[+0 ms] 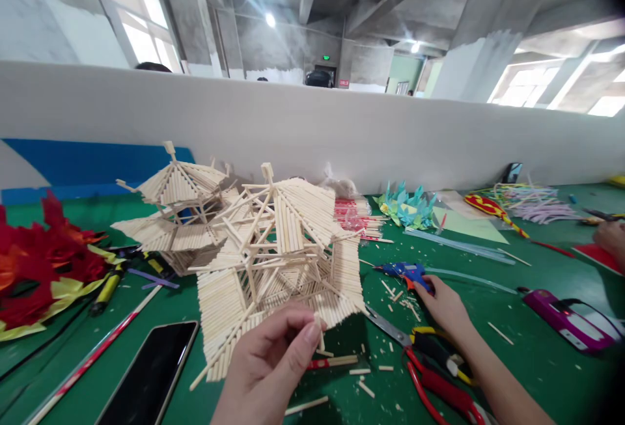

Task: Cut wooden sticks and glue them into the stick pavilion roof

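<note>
My left hand (pixel 276 360) is closed in front of a pavilion model (pixel 280 243) built of pale wooden sticks. Between its thumb and forefinger it pinches a short wooden stick (pixel 318 322). The model has a partly covered roof over a lower tier of sticks, with several bare struts on its left side. To the right, my right hand (pixel 443 301) is wrapped round the handle of a blue glue gun (pixel 407 274), which lies low over the table with its nozzle pointing left. The fingers partly hide the handle.
A second stick pavilion (pixel 180 184) stands behind on the left. Red-handled scissors (pixel 415 360) and yellow-black pliers (pixel 442 350) lie near my right forearm. A phone (pixel 149 373), red paper flowers (pixel 43 262) and a purple device (pixel 569 321) surround the work. Another person's hand (pixel 610 243) is far right.
</note>
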Action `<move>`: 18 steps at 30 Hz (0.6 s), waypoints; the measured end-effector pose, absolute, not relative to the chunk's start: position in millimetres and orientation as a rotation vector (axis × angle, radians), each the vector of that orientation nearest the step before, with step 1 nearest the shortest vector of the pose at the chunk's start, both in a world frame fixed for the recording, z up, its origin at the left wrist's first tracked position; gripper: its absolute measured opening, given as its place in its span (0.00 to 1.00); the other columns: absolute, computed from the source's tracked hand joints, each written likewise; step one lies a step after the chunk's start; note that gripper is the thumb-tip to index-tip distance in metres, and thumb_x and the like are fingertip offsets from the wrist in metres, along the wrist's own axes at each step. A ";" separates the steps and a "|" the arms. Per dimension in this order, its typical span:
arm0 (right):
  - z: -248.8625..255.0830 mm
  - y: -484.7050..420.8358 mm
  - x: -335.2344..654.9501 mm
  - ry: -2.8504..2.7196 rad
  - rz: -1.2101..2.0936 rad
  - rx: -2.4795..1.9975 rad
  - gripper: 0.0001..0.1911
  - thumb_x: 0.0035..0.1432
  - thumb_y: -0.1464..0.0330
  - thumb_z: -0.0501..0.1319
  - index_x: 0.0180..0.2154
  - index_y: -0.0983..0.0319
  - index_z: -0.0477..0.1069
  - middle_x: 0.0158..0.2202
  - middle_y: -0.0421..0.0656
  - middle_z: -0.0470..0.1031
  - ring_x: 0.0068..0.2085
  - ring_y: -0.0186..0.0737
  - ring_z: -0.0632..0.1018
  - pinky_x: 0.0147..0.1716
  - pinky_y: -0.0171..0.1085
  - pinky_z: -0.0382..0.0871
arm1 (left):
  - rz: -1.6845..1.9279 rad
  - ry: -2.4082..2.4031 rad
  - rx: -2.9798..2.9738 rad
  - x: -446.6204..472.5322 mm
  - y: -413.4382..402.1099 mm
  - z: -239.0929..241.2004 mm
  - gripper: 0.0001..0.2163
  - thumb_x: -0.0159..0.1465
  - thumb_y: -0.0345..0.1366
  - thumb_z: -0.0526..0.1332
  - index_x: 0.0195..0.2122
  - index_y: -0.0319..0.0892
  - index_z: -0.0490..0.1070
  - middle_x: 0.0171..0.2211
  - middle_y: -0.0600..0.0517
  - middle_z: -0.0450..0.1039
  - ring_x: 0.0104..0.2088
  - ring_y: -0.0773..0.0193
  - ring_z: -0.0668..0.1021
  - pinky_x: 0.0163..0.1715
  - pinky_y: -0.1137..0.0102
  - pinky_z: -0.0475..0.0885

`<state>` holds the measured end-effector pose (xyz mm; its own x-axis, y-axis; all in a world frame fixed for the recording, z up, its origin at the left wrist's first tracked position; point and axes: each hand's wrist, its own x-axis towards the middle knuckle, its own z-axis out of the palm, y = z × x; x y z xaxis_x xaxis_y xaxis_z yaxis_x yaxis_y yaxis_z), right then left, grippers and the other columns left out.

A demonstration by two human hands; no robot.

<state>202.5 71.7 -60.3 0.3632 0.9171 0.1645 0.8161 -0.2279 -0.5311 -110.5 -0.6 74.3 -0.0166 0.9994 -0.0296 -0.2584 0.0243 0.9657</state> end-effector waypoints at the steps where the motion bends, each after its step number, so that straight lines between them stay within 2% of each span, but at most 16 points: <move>1: -53.3 70.8 198.0 -1.500 0.197 -2.054 0.11 0.56 0.64 0.57 0.38 0.65 0.67 0.38 0.47 0.70 0.41 0.45 0.72 0.41 0.48 0.66 | 1.315 1.038 0.959 -110.7 -0.7 74.6 0.04 0.49 0.36 0.67 0.23 0.43 0.75 0.25 0.55 0.69 0.27 0.70 0.68 0.27 0.78 0.65; 3: -31.1 64.1 182.7 -1.515 0.112 -1.941 0.14 0.55 0.63 0.56 0.41 0.65 0.65 0.42 0.52 0.67 0.46 0.52 0.68 0.45 0.52 0.62 | 1.304 1.027 0.897 -110.3 -0.3 75.4 0.05 0.48 0.37 0.68 0.22 0.42 0.75 0.25 0.55 0.69 0.25 0.71 0.67 0.25 0.78 0.64; 6: 16.8 44.0 144.8 -1.600 0.120 -1.715 0.15 0.57 0.61 0.52 0.46 0.59 0.61 0.42 0.45 0.67 0.43 0.43 0.70 0.41 0.42 0.67 | 1.256 0.993 0.775 -107.0 2.7 76.8 0.07 0.47 0.38 0.68 0.22 0.41 0.75 0.23 0.55 0.68 0.24 0.72 0.66 0.23 0.79 0.62; 9: 63.1 24.3 101.0 -1.840 0.228 -1.273 0.11 0.57 0.67 0.55 0.43 0.56 0.63 0.35 0.40 0.68 0.34 0.35 0.71 0.33 0.34 0.68 | 1.192 0.926 0.667 -103.0 7.8 78.9 0.06 0.47 0.37 0.68 0.22 0.40 0.74 0.20 0.56 0.67 0.23 0.72 0.66 0.24 0.78 0.61; 10: 74.5 20.6 88.0 -1.941 0.262 -1.110 0.12 0.55 0.70 0.56 0.44 0.56 0.64 0.34 0.40 0.67 0.33 0.34 0.71 0.32 0.32 0.68 | 1.170 0.898 0.653 -102.3 9.3 79.9 0.06 0.47 0.36 0.68 0.22 0.40 0.74 0.19 0.56 0.67 0.23 0.73 0.65 0.25 0.78 0.61; 14: 97.6 22.2 54.0 -2.105 0.365 -0.827 0.20 0.49 0.70 0.62 0.46 0.57 0.66 0.33 0.41 0.66 0.33 0.36 0.71 0.30 0.33 0.69 | 1.150 0.831 0.659 -104.7 12.5 83.5 0.06 0.48 0.35 0.68 0.22 0.38 0.74 0.19 0.56 0.66 0.22 0.73 0.65 0.24 0.78 0.60; 18: 103.0 31.0 45.2 -2.149 0.343 -0.862 0.15 0.49 0.68 0.62 0.42 0.57 0.70 0.30 0.41 0.64 0.30 0.36 0.70 0.27 0.34 0.69 | 1.173 0.829 0.687 -110.2 17.8 82.1 0.07 0.46 0.37 0.69 0.21 0.39 0.74 0.18 0.56 0.65 0.21 0.73 0.64 0.23 0.78 0.59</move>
